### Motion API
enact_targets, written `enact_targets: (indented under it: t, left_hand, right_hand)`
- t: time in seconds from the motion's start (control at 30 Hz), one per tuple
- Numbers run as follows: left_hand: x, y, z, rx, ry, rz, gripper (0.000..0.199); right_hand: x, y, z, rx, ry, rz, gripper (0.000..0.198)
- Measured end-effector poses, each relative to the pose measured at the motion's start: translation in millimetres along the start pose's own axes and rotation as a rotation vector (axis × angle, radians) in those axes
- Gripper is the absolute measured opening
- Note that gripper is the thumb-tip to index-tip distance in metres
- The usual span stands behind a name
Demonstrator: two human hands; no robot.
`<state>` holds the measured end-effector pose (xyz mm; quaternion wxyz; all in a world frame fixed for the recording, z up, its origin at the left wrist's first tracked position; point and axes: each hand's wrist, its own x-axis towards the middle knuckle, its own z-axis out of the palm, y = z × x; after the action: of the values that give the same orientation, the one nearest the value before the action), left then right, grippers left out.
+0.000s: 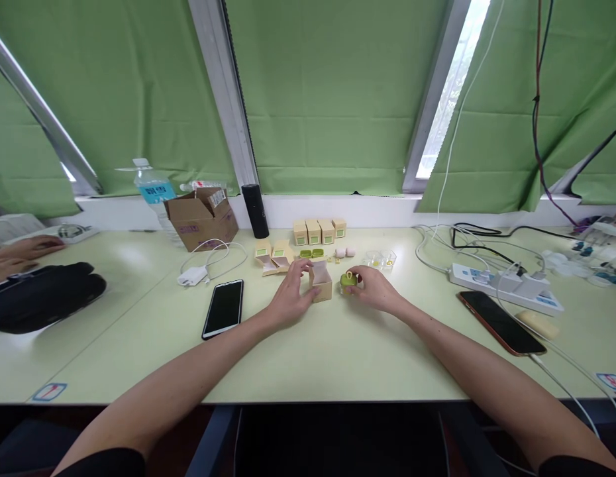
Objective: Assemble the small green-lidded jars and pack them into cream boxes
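Note:
My left hand [289, 296] grips the left side of a small tan cardboard box [322, 291], thumb in front and fingers behind. The box stands upright on the table with its top open. Just to its right, my right hand [376, 289] pinches a small round case with a green lid and a ring on top [348, 280], close to the tabletop. Behind the hands lie two opened tan boxes [281, 254], a green open case [312, 253], pale pink round pieces [344, 252] and a clear plastic tray [380, 259] with small yellow bits.
Several closed tan boxes [314, 232] line the back. A phone [223, 309] and white charger [192, 276] lie left, near a brown carton [203, 218] and black cylinder [255, 211]. Rightward are a power strip [507, 289] and another phone [501, 322]. Another person's hands [27, 248] rest far left.

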<state>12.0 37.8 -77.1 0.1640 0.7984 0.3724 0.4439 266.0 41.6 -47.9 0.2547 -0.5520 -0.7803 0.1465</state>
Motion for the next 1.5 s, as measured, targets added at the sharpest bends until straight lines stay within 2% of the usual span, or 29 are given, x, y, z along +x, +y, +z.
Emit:
enact_targets:
  t: [0.1,0.17,0.23,0.33,0.5,0.77,0.97,1.13,1.23,1.33,1.5]
  left_hand:
    - [1,1,0,0.007,-0.026,0.006,0.040]
    - [1,4,-1,-0.006,-0.062,0.000,0.038]
    - [1,8,-1,-0.038,-0.094,-0.008,0.040]
    - [0,18,0,-0.094,-0.148,0.014,0.042]
    - [-1,33,2,-0.181,-0.243,0.009,0.027]
    - [-1,29,0,-0.098,-0.145,-0.095,0.026]
    - [-2,28,0,-0.106,-0.130,-0.087,0.025]
    - [-3,29,1,-0.122,-0.133,-0.066,0.026]
    - [-3,29,2,-0.113,-0.132,-0.076,0.030]
    - [-4,29,2,-0.118,-0.129,-0.068,0.031]
    - [-5,28,3,-0.117,-0.136,-0.059,0.032]
  right_hand:
    - [1,3,-2,0.093,0.232,-0.083,0.030]
    - [-1,0,-4,0.230,0.381,-0.215,0.033]
    - [-7,-6,-5,0.363,0.461,-0.359,0.034]
    - [-20,-22,0,0.437,0.457,-0.504,0.037]
    - [-34,-35,15,0.359,0.331,-0.648,0.043]
    - [-24,-20,7,0.183,0.422,-0.635,0.039]
    - [-27,-22,12,-0.066,0.435,-0.680,0.034]
    - [-25,-17,18,-0.032,0.373,-0.719,0.037]
    - [-24,-15,19,0.007,0.365,-0.709,0.027]
    - [-23,-17,19,0.049,0.394,-0.656,0.015]
    - [-24,-20,22,0.077,0.440,-0.547,0.014]
